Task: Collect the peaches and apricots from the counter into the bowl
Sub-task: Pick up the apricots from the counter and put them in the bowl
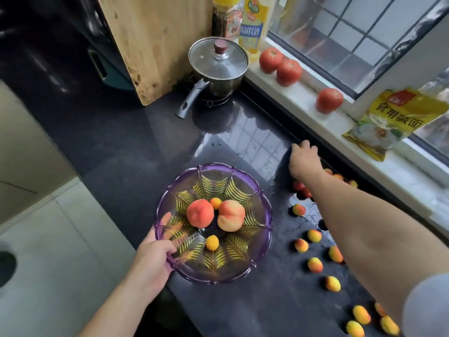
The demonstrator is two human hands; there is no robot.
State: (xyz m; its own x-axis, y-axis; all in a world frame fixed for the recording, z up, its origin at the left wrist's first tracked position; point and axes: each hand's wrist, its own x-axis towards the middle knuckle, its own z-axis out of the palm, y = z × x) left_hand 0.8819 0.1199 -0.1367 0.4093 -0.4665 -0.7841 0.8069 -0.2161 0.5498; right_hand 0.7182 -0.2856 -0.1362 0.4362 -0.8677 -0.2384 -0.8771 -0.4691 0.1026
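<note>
A purple see-through bowl (263,210) sits at the front edge of the dark counter (150,142). Inside lie two peaches (200,213) and two small apricots (212,242). My left hand (151,257) grips the bowl's near-left rim. My right hand (303,159) reaches far across the counter toward the windowsill, fingers curled downward; a speck of yellow shows at the fingertips, but what they close on is hidden. Several apricots (315,264) lie scattered on the counter right of the bowl, some partly hidden beneath my right forearm.
A lidded steel pot (217,69) stands at the back, beside a leaning wooden board (150,40). Three tomatoes (288,72) and a yellow packet (393,120) rest on the white windowsill. Bottles (252,23) stand in the corner. Water drops wet the counter.
</note>
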